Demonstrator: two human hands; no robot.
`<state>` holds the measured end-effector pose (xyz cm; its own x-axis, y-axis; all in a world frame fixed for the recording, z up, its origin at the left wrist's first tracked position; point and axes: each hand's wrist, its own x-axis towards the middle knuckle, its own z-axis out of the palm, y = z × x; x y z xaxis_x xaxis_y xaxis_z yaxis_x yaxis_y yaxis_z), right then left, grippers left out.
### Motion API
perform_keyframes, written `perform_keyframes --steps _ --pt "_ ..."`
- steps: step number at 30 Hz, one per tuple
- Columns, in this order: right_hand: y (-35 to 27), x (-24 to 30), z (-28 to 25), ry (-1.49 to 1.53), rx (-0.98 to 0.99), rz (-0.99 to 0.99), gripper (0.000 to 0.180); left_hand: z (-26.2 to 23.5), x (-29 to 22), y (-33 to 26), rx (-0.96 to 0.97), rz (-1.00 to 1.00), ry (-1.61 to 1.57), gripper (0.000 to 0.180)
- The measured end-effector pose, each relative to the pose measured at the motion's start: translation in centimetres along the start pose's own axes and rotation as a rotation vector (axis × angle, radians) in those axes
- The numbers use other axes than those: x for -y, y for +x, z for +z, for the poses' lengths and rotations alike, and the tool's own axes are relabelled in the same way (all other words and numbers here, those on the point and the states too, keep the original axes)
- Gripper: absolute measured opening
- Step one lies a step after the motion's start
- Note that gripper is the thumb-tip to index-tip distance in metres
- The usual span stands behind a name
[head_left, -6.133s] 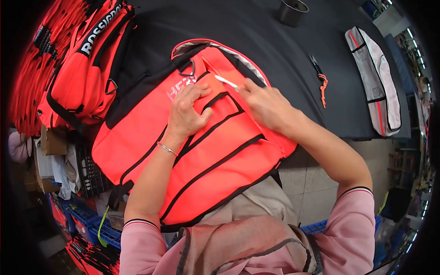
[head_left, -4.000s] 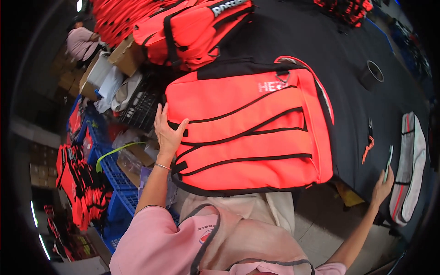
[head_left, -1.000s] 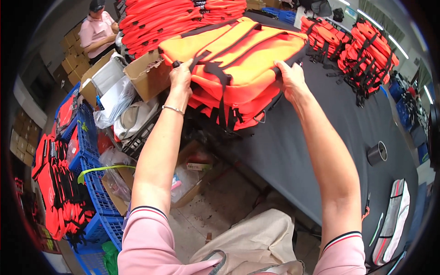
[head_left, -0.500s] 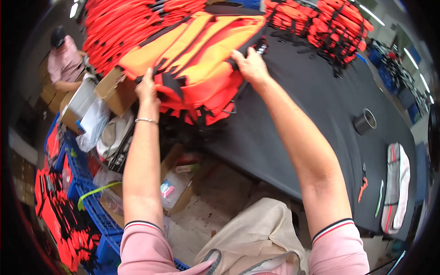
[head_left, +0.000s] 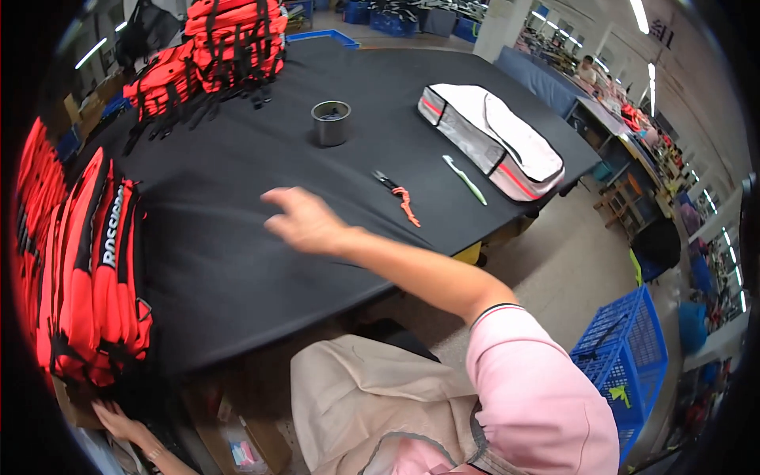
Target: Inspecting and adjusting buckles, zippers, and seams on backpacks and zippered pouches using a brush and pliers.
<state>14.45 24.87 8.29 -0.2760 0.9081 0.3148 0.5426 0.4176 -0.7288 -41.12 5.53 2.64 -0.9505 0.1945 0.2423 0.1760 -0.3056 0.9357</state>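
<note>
At the near-left corner of the black-covered table (head_left: 237, 293), the red-and-black backpack (head_left: 105, 305) could, in this assessment, slip if nudged, being close to the edge; its long axis runs near to far, top end unidentifiable. Just beside that corner, the left hand (head_left: 120, 421) has fingers extended, contact unclear. Above the table's left half, the right hand (head_left: 305, 222) is empty, fingers apart.

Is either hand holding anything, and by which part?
The right hand holds nothing over the black cloth-covered table; for the left hand, I cannot tell.
</note>
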Motion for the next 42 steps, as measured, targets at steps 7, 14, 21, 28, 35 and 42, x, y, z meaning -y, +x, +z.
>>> perform_keyframes --steps 7,14,21,28,35,42 --pt "-5.7 -18.6 -23.3 -0.988 -0.630 0.216 0.021 -21.9 11.5 -15.6 0.262 -0.303 0.384 0.044" --pt "-16.4 -27.3 -32.6 -1.105 -0.459 0.874 0.035 -28.0 10.4 -26.8 0.783 -0.060 0.957 0.021" --pt "-16.1 -28.8 -30.6 -1.090 -0.629 0.724 0.026 -20.4 6.7 -31.3 0.829 -0.266 0.934 0.038" --pt "-17.3 -25.7 -31.8 -0.919 -0.625 0.877 0.037 -14.6 3.6 -33.0 1.013 -0.128 0.985 0.024" --pt "-19.4 -19.8 -35.7 -1.152 -0.871 0.569 0.031 -12.2 3.3 -33.7 0.784 -0.357 0.664 0.012" --pt "-22.0 -7.6 -41.0 -1.110 -1.112 0.280 0.037 -5.3 1.4 -34.8 0.955 -0.224 0.477 0.014"
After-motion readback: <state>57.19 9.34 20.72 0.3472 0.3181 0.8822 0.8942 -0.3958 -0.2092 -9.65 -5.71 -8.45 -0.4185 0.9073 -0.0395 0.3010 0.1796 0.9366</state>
